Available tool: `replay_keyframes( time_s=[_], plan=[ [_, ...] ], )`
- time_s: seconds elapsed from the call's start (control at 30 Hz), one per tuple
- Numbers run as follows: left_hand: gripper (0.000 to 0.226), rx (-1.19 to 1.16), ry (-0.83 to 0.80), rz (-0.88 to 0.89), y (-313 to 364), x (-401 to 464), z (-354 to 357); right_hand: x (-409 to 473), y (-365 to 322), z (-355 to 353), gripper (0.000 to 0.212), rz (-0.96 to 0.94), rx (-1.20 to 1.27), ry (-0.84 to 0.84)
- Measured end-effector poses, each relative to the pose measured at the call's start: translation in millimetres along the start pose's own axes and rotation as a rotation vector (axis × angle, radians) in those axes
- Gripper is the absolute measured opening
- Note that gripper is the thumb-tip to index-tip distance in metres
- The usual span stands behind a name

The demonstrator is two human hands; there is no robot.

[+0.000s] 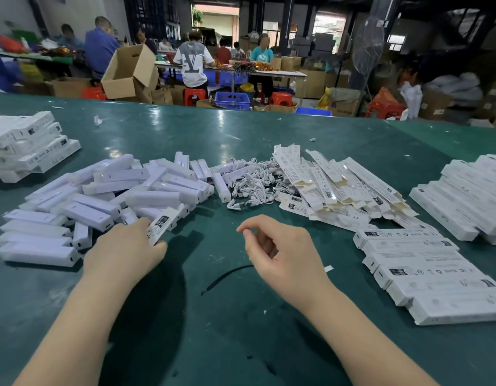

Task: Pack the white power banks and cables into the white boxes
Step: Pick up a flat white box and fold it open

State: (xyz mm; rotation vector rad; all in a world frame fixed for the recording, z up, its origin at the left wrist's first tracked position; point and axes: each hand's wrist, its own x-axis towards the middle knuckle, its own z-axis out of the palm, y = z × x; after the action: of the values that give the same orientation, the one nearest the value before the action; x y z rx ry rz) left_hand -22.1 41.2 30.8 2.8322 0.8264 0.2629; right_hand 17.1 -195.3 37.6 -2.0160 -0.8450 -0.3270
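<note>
Nearest, lower centre: left hand (pixel 124 250) gripped a printed white box (pixel 160 224) at the edge of the power-bank pile; right hand (pixel 280 253) hung loosely curled, holding nothing. Beyond, across mid-frame: white power banks (pixel 116 196) heaped at left, glossy and rounded, likely slippery; coiled white cables (pixel 252 182) tangled at centre; flat unfolded boxes (pixel 335 185) fanned at right. Risk, as judged: pulling one cable could have dragged its tangled neighbours; nudging the heap could have sent banks sliding.
</note>
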Motion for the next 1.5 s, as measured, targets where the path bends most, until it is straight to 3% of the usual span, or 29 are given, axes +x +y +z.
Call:
replay_keyframes(
  time_s=[0.13,0.2,0.27,0.33,0.43,0.5,0.57,0.63,0.77,0.87,1.03,1.23,1.4,1.5],
  plan=[
    [0.015,-0.158,0.156,0.002,2,-2,-7,0,3,1,0.01,0.002,0.002,-0.006],
    [0.015,-0.357,0.311,0.021,5,-6,-13,0,3,2,0.011,0.026,0.032,0.0],
    [0.014,-0.619,0.354,0.104,13,-13,-18,0,4,3,0.011,0.093,0.139,0.016],
    [0.01,-0.926,0.194,0.195,27,-23,-22,2,3,3,0.01,0.215,0.307,0.014],
    [0.021,-1.161,-0.218,0.336,46,-39,-20,10,4,2,0.036,0.517,0.659,-0.022],
    [0.021,-1.114,-0.392,0.447,53,-47,-16,14,4,-3,0.045,0.636,0.848,-0.045],
    [0.02,-1.092,-0.423,0.518,56,-51,-9,16,6,-10,0.039,0.654,0.919,-0.029],
    [0.023,-1.062,-0.294,0.52,57,-51,-4,17,7,-15,0.039,0.662,0.901,0.068],
    [0.04,-0.715,0.17,0.451,49,-43,-3,21,7,-32,0.028,0.625,1.003,0.384],
    [0.057,-0.499,0.217,0.484,45,-39,-4,23,7,-43,0.016,0.551,1.106,0.505],
    [0.042,-0.48,0.242,0.568,48,-38,2,23,2,-43,0.01,0.372,1.151,0.429],
    [0.029,-0.459,0.2,0.528,46,-38,6,17,-4,-36,0.012,0.159,0.959,0.301],
    [0.027,-0.433,0.23,0.524,46,-36,7,15,-6,-31,0.017,0.138,0.867,0.266],
    [0.028,-0.423,0.255,0.528,47,-36,7,16,-2,-32,0.009,0.176,0.816,0.246]
  ],
)
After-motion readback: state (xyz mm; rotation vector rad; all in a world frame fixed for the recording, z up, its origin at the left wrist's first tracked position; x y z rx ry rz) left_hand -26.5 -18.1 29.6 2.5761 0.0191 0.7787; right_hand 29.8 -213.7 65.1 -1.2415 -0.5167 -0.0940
